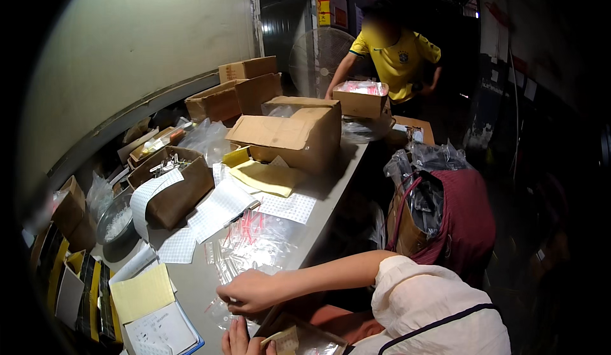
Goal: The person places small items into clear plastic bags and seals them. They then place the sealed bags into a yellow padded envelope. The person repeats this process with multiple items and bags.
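Observation:
My right hand (253, 291) reaches in from the right over the near edge of the grey table. Its fingers are curled closed on a clear plastic zip bag (219, 313). Just below it, at the lower edge of the picture, my left hand (238, 338) shows only in part. Its fingers are stretched out beside the bag, holding nothing that I can make out. Beyond my right hand lies a spread of clear bags (254, 243) with red strips. An open box (312, 342) with a pale label sits by my lap, next to the left hand.
Printed label sheets (223, 208), a brown box of metal parts (181, 189), a bowl of white pieces (114, 224) and a notepad (159, 329) crowd the table. Cardboard boxes (286, 132) stand farther back. A person in yellow (401, 62) stands beyond; a maroon-covered chair (461, 221) is right.

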Tool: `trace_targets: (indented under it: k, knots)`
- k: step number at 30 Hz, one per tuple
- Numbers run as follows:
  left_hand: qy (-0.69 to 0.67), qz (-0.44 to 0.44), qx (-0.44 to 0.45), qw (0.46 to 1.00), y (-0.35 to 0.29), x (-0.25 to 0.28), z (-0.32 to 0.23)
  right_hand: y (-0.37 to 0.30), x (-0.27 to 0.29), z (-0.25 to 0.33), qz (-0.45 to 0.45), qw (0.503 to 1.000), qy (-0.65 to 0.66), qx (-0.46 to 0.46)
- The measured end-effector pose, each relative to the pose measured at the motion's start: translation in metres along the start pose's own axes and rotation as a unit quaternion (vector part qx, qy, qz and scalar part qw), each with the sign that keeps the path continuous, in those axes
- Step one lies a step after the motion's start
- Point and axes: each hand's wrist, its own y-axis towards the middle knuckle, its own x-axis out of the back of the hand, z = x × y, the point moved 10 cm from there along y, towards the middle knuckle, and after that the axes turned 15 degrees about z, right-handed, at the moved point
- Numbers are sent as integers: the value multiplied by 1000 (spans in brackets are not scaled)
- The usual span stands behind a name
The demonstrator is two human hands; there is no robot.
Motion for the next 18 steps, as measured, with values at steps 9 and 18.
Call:
trace_targets:
  k: [9, 18]
  knots:
    - [47, -27, 24, 998, -17, -9, 10, -26, -9, -32, 56, 969, -190, -146]
    - [75, -34, 79, 993, -20, -11, 9, -29, -22, 5, 89, 978, -167, -86]
